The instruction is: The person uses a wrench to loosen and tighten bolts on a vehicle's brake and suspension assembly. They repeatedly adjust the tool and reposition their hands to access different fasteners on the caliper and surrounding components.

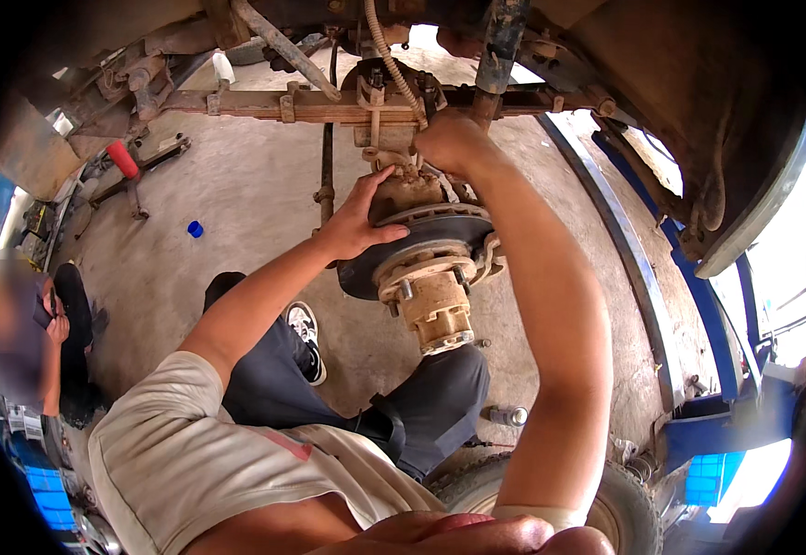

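Gripping brake caliper (409, 191) with left hand (358, 220), fingers wrapped over its near-left edge, just above brake disc (440, 239). Right hand (449, 139) closed around something behind caliper, near coiled hose (393, 65); cannot tell what. Wheel already off: bare hub (435, 310) and studs exposed, tyre (620, 504) lying near right. Caliper not yet free of disc, apparently mid-removal. Blue cap (196, 228) on floor far left.
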`<state>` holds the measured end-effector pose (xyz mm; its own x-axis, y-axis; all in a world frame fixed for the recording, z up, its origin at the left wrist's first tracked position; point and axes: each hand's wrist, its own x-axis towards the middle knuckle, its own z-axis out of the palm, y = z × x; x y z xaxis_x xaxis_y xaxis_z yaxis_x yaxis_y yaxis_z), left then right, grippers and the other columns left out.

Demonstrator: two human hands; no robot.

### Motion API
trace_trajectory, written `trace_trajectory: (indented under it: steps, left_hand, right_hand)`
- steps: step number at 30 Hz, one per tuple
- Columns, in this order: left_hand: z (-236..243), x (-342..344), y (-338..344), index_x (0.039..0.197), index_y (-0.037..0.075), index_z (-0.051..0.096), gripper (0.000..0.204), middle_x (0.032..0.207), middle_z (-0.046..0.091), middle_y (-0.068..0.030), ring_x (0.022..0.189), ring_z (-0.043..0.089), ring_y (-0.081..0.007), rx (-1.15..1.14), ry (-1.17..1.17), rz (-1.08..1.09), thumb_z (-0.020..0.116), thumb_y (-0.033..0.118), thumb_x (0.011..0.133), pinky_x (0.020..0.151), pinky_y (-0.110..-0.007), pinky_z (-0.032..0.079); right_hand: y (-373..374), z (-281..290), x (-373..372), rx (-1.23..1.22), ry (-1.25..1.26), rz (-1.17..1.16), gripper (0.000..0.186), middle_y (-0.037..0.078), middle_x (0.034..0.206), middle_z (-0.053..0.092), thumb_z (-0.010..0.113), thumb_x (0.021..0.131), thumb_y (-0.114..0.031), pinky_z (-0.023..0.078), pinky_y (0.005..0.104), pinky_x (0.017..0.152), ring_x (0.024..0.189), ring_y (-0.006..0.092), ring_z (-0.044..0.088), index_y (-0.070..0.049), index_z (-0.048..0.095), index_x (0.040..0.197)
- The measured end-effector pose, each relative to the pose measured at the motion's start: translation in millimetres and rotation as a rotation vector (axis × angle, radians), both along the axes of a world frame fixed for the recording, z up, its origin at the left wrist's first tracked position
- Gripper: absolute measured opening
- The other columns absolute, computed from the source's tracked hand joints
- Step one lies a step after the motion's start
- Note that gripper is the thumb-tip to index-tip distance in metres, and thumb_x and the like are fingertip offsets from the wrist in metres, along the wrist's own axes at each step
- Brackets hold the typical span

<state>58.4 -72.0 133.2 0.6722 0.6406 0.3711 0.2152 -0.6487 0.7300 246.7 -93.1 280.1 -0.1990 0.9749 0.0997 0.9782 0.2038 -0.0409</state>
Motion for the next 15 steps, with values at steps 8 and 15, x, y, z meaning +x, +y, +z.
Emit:
trace_trajectory:
  steps: [8,15]
  left_hand:
    - [-1,-2,2,0.148,0.010,0.018,0.102,0.142,0.029,-0.0209,0.135,0.029,-0.0363,0.015,0.022,0.015,0.078,0.043,0.073,0.111,-0.043,0.025]
    - [-1,0,5,0.148,0.010,0.019,0.104,0.142,0.030,-0.0207,0.135,0.029,-0.0359,0.019,0.023,0.009,0.078,0.046,0.071,0.111,-0.043,0.026]
  right_hand:
    - [-6,5,39,-0.077,0.292,-0.170,0.035,0.025,0.103,0.065,0.057,0.076,-0.019,0.050,0.0427,0.081,0.096,0.0364,0.064,0.003,0.064,0.103]
    - [-4,33,-15,-0.312,-0.278,-0.285,0.030,0.016,0.110,0.067,0.063,0.080,-0.017,0.055,0.0397,0.078,0.095,0.0295,0.067,-0.002,0.068,0.105]
